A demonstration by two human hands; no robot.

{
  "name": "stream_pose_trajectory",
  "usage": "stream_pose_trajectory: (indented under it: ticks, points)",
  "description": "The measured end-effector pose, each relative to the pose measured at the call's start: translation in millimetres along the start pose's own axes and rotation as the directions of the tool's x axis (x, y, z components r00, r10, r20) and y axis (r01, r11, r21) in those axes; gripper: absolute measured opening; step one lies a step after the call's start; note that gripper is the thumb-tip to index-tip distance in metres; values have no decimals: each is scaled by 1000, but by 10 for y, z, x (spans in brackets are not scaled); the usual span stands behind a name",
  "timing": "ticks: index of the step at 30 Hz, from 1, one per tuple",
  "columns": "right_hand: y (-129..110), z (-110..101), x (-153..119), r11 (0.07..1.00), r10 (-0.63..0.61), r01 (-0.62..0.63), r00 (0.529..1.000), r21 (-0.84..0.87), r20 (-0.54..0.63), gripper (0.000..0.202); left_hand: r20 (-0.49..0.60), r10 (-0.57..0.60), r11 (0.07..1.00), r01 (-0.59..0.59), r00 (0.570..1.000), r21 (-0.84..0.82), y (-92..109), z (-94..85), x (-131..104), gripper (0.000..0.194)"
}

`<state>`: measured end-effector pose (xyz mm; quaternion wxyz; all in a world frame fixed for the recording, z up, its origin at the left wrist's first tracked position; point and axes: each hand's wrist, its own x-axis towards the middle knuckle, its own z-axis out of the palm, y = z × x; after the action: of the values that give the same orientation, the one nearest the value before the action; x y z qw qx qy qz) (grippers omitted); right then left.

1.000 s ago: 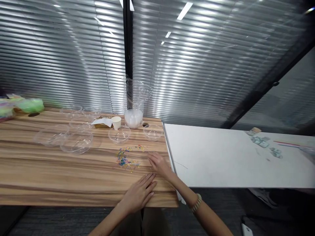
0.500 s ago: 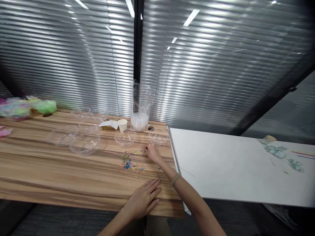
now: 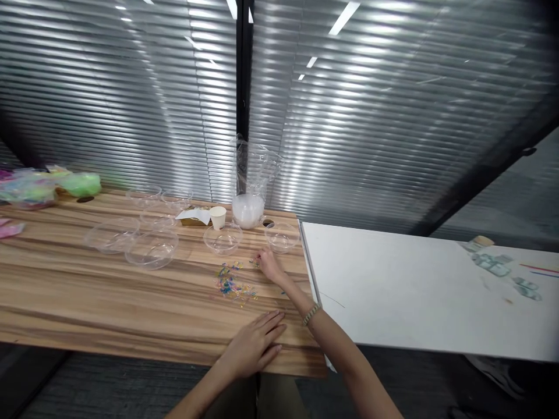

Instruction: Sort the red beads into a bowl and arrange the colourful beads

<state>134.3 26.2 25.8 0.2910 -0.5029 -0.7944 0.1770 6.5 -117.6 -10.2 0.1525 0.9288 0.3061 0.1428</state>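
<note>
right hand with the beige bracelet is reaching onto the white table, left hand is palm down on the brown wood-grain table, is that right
Not quite: in the head view, the right hand with the beige bracelet is over the brown wood-grain table, not the white table. The left hand is palm down there, as stated.

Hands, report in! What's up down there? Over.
Right hand at the small bits by the pile. Left hand flat on table. Clear bowls beyond.

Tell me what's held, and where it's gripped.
The left hand holds nothing; whether the right hand pinches any colored bits cannot be told.
</note>
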Motion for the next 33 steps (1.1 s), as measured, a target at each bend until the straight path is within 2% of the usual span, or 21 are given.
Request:
stream_pose_trajectory:
  ticks: [3, 6, 9, 12, 14, 16, 18, 21, 24, 26, 27, 29, 31, 33]
  points:
    - [44, 23, -40, 999, 6, -5, 999, 32, -38, 28, -6, -13, 1000, 13, 1000, -26, -2, 11, -7, 45]
    - [140, 16, -234, 997, 31, -25, 996, 67, -85, 17, -8, -27, 999, 27, 1000, -46, 1, 17, -12, 45]
    - [281, -15, -635, 977, 47, -7, 982, 215, -183, 15, -11, -36, 997, 35, 999, -69, -13, 22, -11, 45]
    - [370, -23, -1138, 926, 149, -66, 969, 372, -198, 17, -11, -47, 991, 45, 999, -128, -52, 33, -5, 48]
    - [357, -3, -1439, 899, 216, -115, 956, 424, -198, 18, -26, -70, 976, 63, 997, -208, -76, 38, -3, 50]
    - [289, 24, -1658, 890, 238, -140, 955, 435, -179, 17, -62, -134, 944, 108, 989, -313, -82, 33, -13, 44]
    - [198, 49, -1778, 904, 220, -133, 959, 406, -176, 16, -111, -222, 896, 158, 969, -415, -83, 17, -31, 33]
    - [97, 80, -1808, 929, 157, -87, 973, 359, -171, 18, -232, -334, 851, 187, 913, -491, -149, -36, -18, 27]
    - [81, 115, -1763, 952, 57, -4, 984, 305, -167, 17, -386, -361, 885, 182, 849, -429, -401, -163, 161, 25]
    - [98, 137, -1739, 962, -8, 55, 984, 266, -176, 16, -414, -358, 910, 215, 837, -354, -668, -292, 388, 24]
    - [107, 145, -1735, 965, -35, 80, 983, 250, -183, 16, -395, -362, 919, 253, 845, -302, -814, -360, 521, 22]
    - [117, 152, -1738, 966, -74, 118, 979, 230, -192, 16, -279, -385, 921, 346, 880, -180, -1092, -480, 780, 19]
    - [112, 147, -1749, 967, -84, 128, 977, 221, -198, 15, -253, -393, 918, 364, 884, -156, -1308, -551, 983, 19]
    - [96, 135, -1757, 968, -72, 116, 978, 222, -198, 14, -250, -398, 917, 372, 882, -148, -1439, -564, 1100, 20]
